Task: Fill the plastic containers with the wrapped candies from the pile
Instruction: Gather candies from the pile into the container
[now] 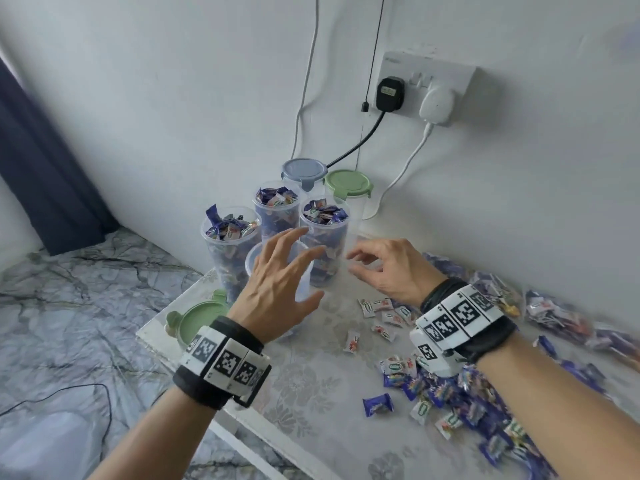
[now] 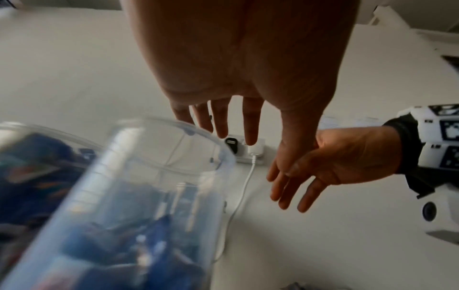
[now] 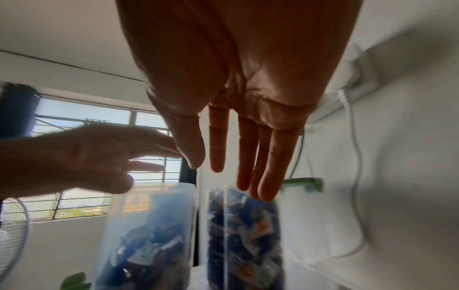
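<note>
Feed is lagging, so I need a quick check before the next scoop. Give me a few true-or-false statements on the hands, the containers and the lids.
1. The left hand holds a candy. False: its fingers are spread and hold nothing.
2. Three open containers are full of candies. True.
3. The right hand holds nothing. True.
4. The green lid lying on the table is on a container. False: it lies loose at the table's left edge.
5. The candy pile lies to the right of the containers. True.

I see clear glossy plastic containers (image 1: pixel 230 251), shiny foil-like candy wrappers (image 1: pixel 450 396), matt green plastic lid (image 1: pixel 199 318), patterned cloth-look table cover (image 1: pixel 311 393), smooth painted wall (image 1: pixel 173 81)
</note>
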Tool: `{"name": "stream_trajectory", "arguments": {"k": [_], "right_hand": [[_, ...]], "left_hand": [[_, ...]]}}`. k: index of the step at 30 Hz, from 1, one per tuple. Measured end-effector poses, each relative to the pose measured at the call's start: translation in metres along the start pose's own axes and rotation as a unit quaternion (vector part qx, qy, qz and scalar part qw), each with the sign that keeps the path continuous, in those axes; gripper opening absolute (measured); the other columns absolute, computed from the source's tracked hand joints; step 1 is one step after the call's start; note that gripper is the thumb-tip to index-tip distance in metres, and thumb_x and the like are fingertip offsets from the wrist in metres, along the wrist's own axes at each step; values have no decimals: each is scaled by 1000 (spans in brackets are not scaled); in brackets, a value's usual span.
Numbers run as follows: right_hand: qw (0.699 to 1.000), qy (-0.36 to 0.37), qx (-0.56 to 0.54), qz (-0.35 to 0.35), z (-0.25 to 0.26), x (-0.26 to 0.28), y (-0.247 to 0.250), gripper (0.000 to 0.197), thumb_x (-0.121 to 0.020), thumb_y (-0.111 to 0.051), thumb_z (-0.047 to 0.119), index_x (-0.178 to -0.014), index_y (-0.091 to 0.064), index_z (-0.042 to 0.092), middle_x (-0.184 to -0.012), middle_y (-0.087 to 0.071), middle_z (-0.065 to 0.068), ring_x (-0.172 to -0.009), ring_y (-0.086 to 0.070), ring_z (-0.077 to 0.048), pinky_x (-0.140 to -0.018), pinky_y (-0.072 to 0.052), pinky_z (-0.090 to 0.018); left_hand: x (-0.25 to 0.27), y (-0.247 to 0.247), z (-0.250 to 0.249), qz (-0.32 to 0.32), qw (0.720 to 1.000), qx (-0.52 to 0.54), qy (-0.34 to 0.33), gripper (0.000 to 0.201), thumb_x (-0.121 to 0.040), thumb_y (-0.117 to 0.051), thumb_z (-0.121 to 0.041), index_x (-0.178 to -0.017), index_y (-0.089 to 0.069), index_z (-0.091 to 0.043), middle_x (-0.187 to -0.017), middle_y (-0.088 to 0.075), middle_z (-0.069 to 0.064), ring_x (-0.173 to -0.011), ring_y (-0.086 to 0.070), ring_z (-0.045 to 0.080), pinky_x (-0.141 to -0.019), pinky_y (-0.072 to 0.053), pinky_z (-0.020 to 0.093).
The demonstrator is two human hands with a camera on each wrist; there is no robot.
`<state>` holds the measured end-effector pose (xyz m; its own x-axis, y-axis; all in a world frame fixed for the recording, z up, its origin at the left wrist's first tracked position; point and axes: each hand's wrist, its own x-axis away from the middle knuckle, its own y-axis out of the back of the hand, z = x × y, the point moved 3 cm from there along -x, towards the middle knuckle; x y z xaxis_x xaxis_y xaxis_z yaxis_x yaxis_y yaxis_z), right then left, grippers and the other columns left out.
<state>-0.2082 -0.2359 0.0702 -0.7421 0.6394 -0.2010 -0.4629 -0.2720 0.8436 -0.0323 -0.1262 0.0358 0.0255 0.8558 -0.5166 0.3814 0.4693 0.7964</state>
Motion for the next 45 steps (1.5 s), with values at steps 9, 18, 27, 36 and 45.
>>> {"name": "stream_trajectory", "arguments": {"k": [9, 18, 27, 36, 45], "right_hand": [[970, -223, 88, 34, -97, 108, 48, 31, -92, -62, 33, -120, -64, 21, -110, -66, -3, -100, -60, -16, -84, -44, -27], [919, -375, 105, 57, -173, 200, 76, 50, -91, -61, 44, -136, -49, 24, -137, -54, -9, -120, -53, -23, -99, -43, -36], [883, -444, 100, 114, -226, 221, 61, 94, -69, -57, 83, -148, -28, 42, -154, -32, -11, -136, -40, -33, -111, -35, -49], [878, -414, 105, 215, -235, 213, 25, 114, -55, -64, 87, -146, -2, 57, -163, -6, -3, -146, -14, -39, -112, -24, -62], [887, -399, 118, 199, -227, 203, 11, 94, -69, -70, 69, -145, -22, 41, -145, -37, -9, -127, -40, -40, -100, -42, -50]], "left_hand": [[-30, -73, -74, 144, 981, 97, -88, 52, -87, -57, -50, -131, -57, -23, -140, -49, 6, -123, -49, 25, -101, -43, 40], [-72, -165, -110, 308, 945, 84, -74, 67, -85, -64, -60, -141, -47, -28, -149, -38, 2, -134, -38, 21, -109, -35, 38], [-100, -244, -126, 447, 892, 30, -63, 105, -65, -60, -85, -152, -20, -42, -160, -23, 1, -144, -27, 28, -116, -27, 53], [-89, -274, -138, 516, 848, -53, -107, 123, -55, -65, -88, -152, -1, -48, -165, -5, 2, -150, -7, 30, -117, -10, 62], [-82, -271, -148, 482, 867, -23, -125, 93, -74, -72, -65, -150, -23, -44, -146, -42, 5, -130, -39, 28, -102, -44, 47]]}}
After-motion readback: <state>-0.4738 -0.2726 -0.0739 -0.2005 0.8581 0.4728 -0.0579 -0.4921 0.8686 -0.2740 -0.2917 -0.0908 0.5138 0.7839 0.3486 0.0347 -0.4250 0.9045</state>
